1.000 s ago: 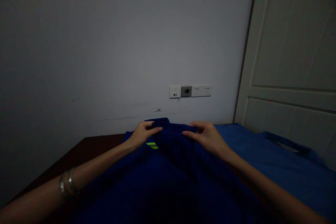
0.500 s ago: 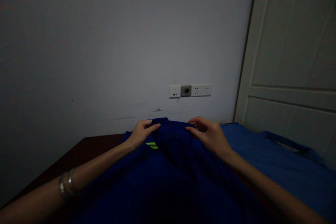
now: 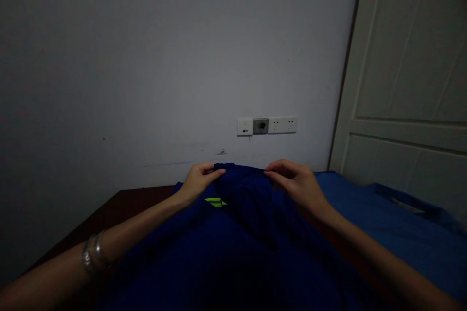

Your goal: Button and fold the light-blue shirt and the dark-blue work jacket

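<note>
A dark blue garment (image 3: 219, 243) with a yellow-green stripe lies over the dark red table and rises at its far end, where both hands hold it up. My left hand (image 3: 199, 182) pinches its upper edge between thumb and fingers, just above the stripe. Further right along the same edge, my right hand (image 3: 297, 184) pinches the cloth with thumb and fingertips. The edge runs nearly straight between the two hands, with loose folds hanging below. Shadow hides the nearest part of the garment.
Right of the garment lies a lighter blue garment (image 3: 379, 226) spread flat. A dark red tabletop (image 3: 134, 204) shows at the left. Behind stands a grey wall (image 3: 164, 58) with a row of sockets (image 3: 282, 125); a pale panelled door (image 3: 408, 82) is at the right.
My right hand has shifted slightly right, and its pinch now sits at the garment's edge, which looks straighter. My left hand keeps its hold. The whole view has moved a little.
</note>
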A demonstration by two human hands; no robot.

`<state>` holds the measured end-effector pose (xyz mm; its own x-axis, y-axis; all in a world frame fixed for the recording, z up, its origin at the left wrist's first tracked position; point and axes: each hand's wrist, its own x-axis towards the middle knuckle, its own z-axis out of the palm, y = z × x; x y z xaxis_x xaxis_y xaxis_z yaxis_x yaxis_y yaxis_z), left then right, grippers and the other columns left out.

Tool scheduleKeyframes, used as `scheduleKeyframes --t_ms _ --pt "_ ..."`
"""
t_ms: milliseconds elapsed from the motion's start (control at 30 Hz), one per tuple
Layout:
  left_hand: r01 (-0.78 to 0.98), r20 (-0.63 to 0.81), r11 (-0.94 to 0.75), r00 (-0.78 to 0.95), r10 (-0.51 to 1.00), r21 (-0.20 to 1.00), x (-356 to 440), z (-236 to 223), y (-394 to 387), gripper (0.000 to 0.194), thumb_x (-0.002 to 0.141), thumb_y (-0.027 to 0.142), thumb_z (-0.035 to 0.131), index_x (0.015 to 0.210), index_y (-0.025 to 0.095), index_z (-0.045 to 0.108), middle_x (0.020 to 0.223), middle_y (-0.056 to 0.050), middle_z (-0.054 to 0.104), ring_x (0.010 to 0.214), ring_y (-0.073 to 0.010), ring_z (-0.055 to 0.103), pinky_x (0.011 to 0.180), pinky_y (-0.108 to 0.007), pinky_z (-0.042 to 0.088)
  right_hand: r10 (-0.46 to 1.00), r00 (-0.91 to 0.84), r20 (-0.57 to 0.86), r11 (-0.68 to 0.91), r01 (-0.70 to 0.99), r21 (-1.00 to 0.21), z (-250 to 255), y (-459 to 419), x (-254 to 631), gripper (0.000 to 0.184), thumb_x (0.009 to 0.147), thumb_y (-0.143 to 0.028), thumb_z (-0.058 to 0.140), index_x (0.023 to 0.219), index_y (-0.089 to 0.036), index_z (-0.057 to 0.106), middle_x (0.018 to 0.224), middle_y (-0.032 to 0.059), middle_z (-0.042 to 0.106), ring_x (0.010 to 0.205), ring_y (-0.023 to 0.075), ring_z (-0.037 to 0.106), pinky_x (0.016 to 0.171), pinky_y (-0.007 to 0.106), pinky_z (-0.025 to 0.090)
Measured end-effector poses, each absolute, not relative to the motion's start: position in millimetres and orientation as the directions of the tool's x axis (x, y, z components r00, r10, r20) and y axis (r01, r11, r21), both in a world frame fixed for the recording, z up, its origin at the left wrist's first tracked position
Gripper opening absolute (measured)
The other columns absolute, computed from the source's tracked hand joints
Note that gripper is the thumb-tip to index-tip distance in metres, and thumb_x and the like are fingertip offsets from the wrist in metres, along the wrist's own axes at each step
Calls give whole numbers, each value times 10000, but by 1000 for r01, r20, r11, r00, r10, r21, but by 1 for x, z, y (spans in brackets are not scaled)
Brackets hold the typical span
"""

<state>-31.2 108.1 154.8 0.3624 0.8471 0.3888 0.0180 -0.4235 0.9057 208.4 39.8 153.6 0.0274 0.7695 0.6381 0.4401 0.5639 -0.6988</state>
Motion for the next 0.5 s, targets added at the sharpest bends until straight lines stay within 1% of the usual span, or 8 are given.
scheduleKeyframes --t_ms 133,200,400,500 --pt "-12 404 -427 353 844 904 -28 159 107 227 669 322 692 798 136 684 812 -60 701 752 -177 620 741 -313 485 799 72 597 540 353 -764 158 37 209 244 698 -408 646 766 -174 660 611 12 628 521 133 570 478 251 465" --pt "-4 414 -440 347 842 898 -28 160 107 225 664 324 696 789 138 683 806 -60 700 747 -177 619 729 -307 486 802 78 592 535 346 -771 161 36 210 250 690 -413 653 753 -171 657 621 16 631 542 138 580 491 256 483" --pt "48 482 -524 330 812 850 -30 171 112 262 713 399 637 691 139 664 680 -31 665 634 -134 580 603 -243 456 759 67 648 571 411 -711 174 37 218 240 723 -407 627 777 -173 633 697 33 645 628 153 605 529 267 520" --pt "56 534 -580 327 780 813 -29 182 115 267 714 399 634 741 137 679 709 -39 671 658 -138 587 627 -248 461 725 49 687 605 431 -669 182 38 222 236 748 -402 603 796 -171 617 729 39 642 663 161 613 547 285 543"
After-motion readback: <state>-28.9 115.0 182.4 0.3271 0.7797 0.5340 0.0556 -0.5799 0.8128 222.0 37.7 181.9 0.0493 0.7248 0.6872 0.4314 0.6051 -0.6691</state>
